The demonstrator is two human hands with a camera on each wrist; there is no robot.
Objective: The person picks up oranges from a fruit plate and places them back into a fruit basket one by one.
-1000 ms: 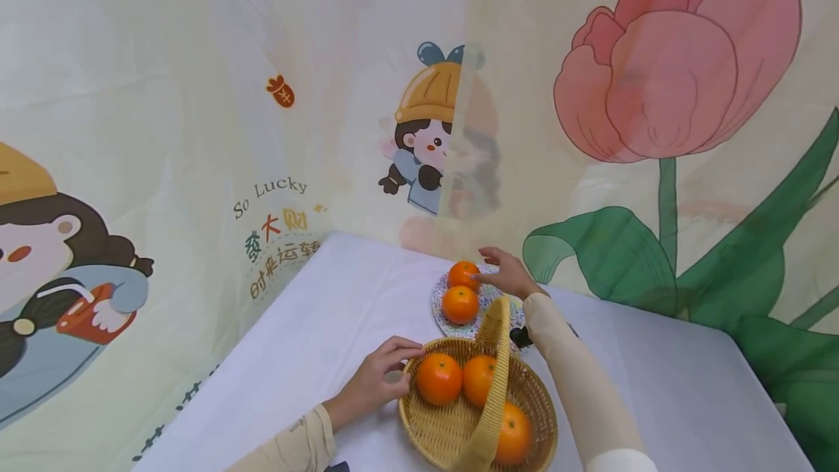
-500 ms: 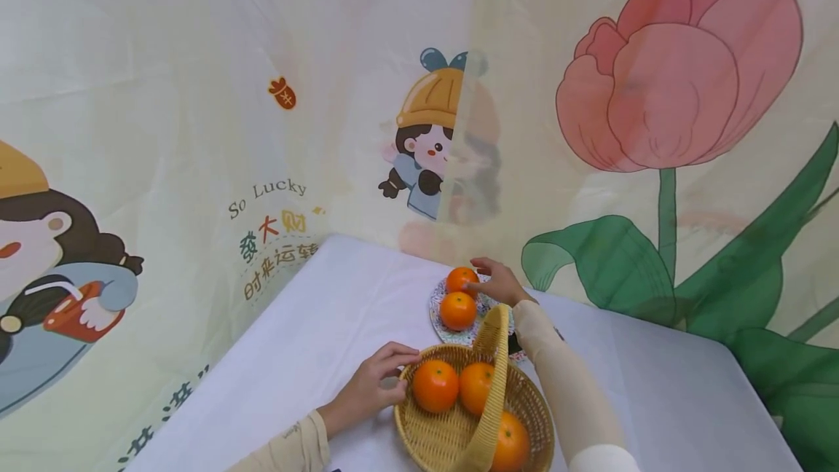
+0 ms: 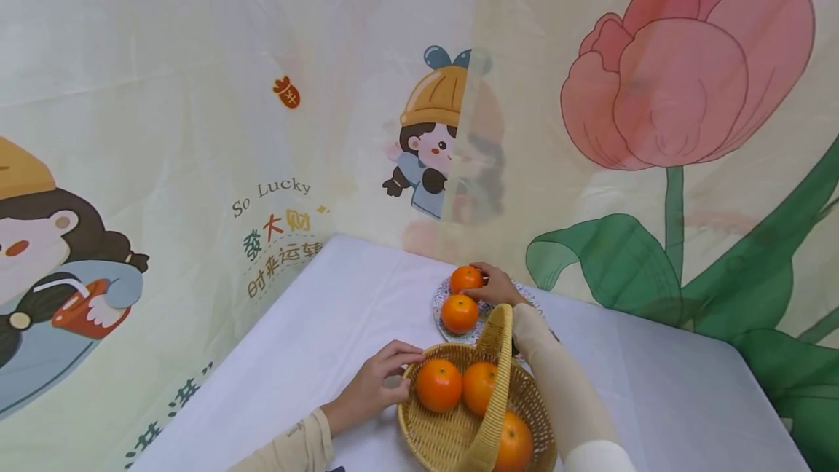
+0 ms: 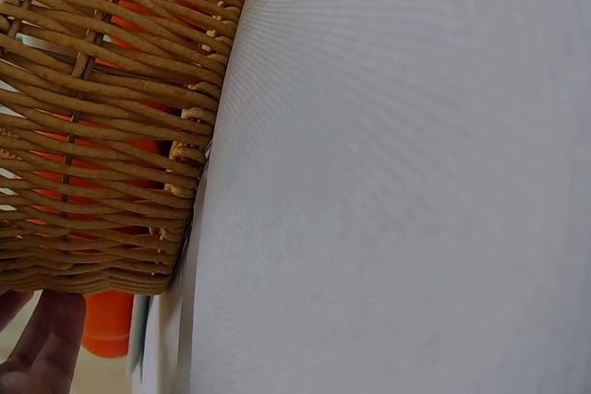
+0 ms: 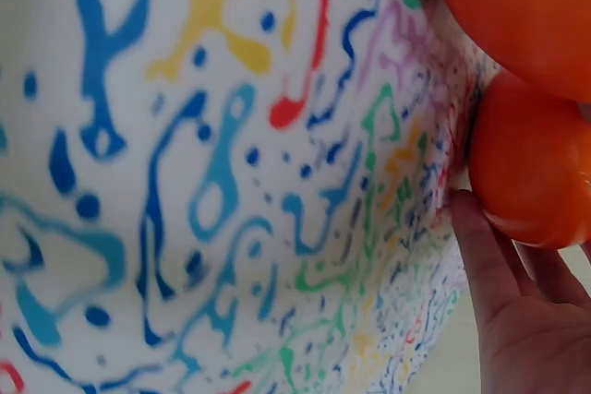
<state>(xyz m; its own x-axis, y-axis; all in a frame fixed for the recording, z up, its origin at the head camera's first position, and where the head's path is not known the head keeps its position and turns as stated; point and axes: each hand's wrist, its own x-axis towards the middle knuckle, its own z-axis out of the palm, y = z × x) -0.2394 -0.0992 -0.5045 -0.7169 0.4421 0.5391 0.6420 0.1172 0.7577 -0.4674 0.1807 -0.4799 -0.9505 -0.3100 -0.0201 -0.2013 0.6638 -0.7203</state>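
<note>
In the head view, my right hand (image 3: 496,287) grips the farther of two oranges on a patterned plate, its fingers behind that orange (image 3: 465,280) and its thumb at the near side. The right wrist view shows the same hand (image 5: 531,334) against the orange (image 5: 526,168). A nearer orange (image 3: 459,314) sits beside it on the plate (image 3: 440,326). My left hand (image 3: 373,384) rests its fingertips and thumb along the left rim of a wicker basket (image 3: 435,432). Inside lie three oranges (image 3: 438,385), one partly hidden by the handle.
The basket's arched handle (image 3: 499,377) rises between the left hand and the right forearm (image 3: 566,392). A white cloth (image 3: 367,290) covers the table, with printed curtains (image 3: 354,93) close behind. The plate (image 5: 259,173) carries colourful splashes.
My right hand has moved in from beside the far orange and closed its fingers around it. The left hand stays at the basket rim. The head view has shifted slightly.
</note>
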